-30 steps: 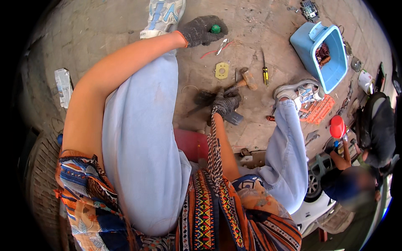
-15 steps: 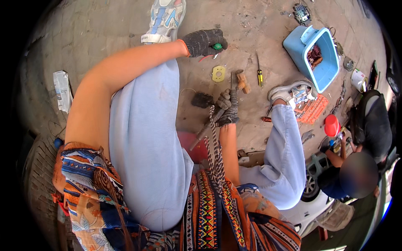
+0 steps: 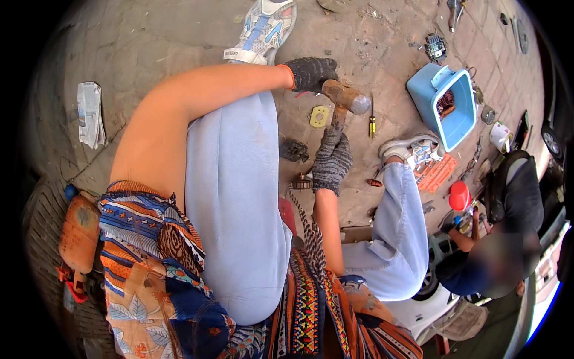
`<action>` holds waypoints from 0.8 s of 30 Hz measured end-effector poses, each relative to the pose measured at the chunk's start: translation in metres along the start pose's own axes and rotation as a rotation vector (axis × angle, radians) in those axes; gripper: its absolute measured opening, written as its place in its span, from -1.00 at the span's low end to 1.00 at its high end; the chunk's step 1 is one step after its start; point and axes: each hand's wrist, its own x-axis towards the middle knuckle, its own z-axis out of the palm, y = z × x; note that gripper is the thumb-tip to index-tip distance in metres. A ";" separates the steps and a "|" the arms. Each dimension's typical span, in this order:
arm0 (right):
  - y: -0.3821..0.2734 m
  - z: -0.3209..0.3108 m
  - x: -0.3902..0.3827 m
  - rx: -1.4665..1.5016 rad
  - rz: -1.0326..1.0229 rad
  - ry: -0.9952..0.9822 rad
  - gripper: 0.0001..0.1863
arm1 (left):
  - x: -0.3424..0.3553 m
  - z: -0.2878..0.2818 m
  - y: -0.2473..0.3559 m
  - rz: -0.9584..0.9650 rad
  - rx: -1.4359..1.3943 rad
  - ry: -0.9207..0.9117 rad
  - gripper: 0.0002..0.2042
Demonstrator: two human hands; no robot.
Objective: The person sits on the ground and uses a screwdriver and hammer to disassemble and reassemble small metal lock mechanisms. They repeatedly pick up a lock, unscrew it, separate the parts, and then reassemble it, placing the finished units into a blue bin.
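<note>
My right hand (image 3: 332,163), in a grey knitted glove, grips the handle of a hammer (image 3: 348,97), its brown, worn head raised over the ground. Close to that head is my left hand (image 3: 314,73) in a dark glove, fingers closed. The green-ended tool it held a moment ago is now hidden by the fist and hammer head; a bit of red shows below. Between my legs lie a yellow plate with holes (image 3: 319,116), a dark blocky part (image 3: 293,149) and a round brownish metal part (image 3: 303,181) beside my right wrist.
A yellow-and-black screwdriver (image 3: 372,126) lies right of the hammer. Beyond my right foot stand a light blue bucket (image 3: 426,90) with coppery wire inside, an orange tray (image 3: 436,173) and a red cup (image 3: 460,196). Another person (image 3: 472,257) sits at the right. Folded newspaper (image 3: 89,115) lies far left.
The hammer has swung up, its head now nearer my left hand. My right hand has turned upright around the handle. The view has shifted slightly, and the round metal part has come into sight.
</note>
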 end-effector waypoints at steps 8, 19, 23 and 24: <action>0.000 -0.015 -0.034 0.122 -0.197 0.330 -0.62 | -0.006 -0.004 0.014 -0.021 -0.068 -0.031 -0.83; 0.028 0.007 -0.006 0.812 0.371 -0.002 -0.69 | -0.014 -0.019 -0.003 -0.171 -0.151 0.231 -0.75; 0.061 0.017 0.011 0.879 0.735 -0.083 -0.61 | -0.005 -0.045 0.003 -0.545 -0.583 0.178 -0.78; 0.076 0.022 0.011 0.892 0.819 -0.120 -0.60 | -0.008 -0.048 0.005 -0.632 -0.678 0.159 -0.79</action>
